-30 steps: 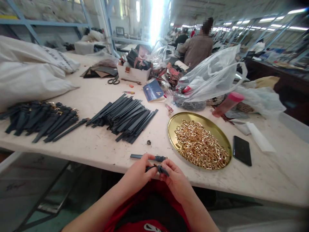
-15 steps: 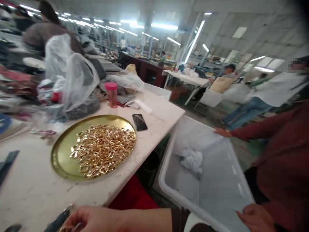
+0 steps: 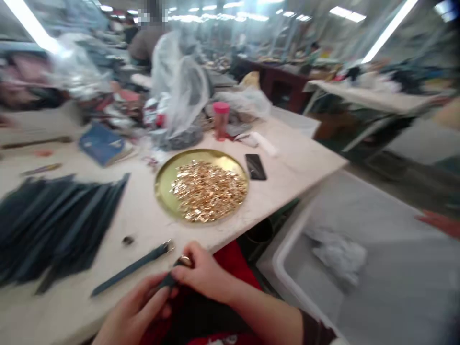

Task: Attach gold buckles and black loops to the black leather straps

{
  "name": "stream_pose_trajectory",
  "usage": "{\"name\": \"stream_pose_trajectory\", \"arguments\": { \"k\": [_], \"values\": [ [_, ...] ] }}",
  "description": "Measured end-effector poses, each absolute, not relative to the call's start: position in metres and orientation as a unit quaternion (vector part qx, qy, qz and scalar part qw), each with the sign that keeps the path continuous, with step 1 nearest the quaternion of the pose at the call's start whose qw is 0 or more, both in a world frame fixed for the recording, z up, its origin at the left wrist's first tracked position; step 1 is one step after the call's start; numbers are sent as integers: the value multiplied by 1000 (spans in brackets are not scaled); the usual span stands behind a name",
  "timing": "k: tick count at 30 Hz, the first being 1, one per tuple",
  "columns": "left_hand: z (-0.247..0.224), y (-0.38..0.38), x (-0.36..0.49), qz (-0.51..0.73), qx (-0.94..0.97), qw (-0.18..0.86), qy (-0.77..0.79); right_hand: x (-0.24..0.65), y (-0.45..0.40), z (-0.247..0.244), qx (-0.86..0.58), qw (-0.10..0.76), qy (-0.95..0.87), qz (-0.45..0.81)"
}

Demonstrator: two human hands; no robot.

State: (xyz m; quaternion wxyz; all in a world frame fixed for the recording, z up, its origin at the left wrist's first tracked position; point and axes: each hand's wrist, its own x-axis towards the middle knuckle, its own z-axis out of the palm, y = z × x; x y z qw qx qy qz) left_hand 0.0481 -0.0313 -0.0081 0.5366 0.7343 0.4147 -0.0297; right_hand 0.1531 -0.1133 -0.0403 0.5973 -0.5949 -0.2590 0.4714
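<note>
Between both hands, at the table's front edge, is a dark strap (image 3: 167, 281) with a gold-coloured metal piece (image 3: 185, 260) at its end. My left hand (image 3: 143, 302) grips the strap from the left. My right hand (image 3: 201, 268) pinches the end with the metal piece. Just beyond them lies another dark strap with a buckle (image 3: 132, 268), flat on the table. A small dark ring-like piece (image 3: 128, 240) sits near it. Past the hands, a round gold tray (image 3: 163, 191) carries a heap of gold-coloured metal buckles (image 3: 210, 191). Motion blurs the details.
Many dark straps (image 3: 68, 220) lie fanned out at left. A phone (image 3: 256, 166), a pink-lidded jar (image 3: 220, 120) and plastic bags (image 3: 187, 91) stand behind the tray. A large white bin (image 3: 287, 258) adjoins the table at right, with another person's hand (image 3: 440, 223) at its rim.
The view has swung left, so the tray and bin appear farther right. My left hand and the fanned straps have come into view. The co-worker at right is mostly out of frame.
</note>
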Motion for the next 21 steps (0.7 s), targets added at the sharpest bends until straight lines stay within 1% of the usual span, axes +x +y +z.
{"name": "stream_pose_trajectory", "arguments": {
  "k": [1,2,3,5,8,11,15,18,21],
  "values": [
    [0,-32,31,-33,712,572,407,151,-117,-40,-578,585,-272,500],
    [5,-33,18,-35,689,611,389,150,-120,-41,-550,557,-293,549],
    [8,-34,10,-34,666,645,373,149,-120,-42,-540,532,-316,571],
    [7,-35,2,-30,626,694,354,147,-121,-46,-552,495,-357,568],
    [2,-39,-3,-32,585,730,352,138,-126,-49,-570,482,-386,541],
    [0,-42,-10,-27,555,748,363,128,-132,-48,-584,468,-421,513],
    [-2,-47,-22,-47,541,758,361,122,-142,-46,-598,412,-490,482],
    [-13,-61,-15,-109,566,746,333,117,-157,-45,-595,369,-496,513],
    [-32,-87,19,-148,617,727,262,111,-170,-47,-615,345,-462,538]
  ]
}}
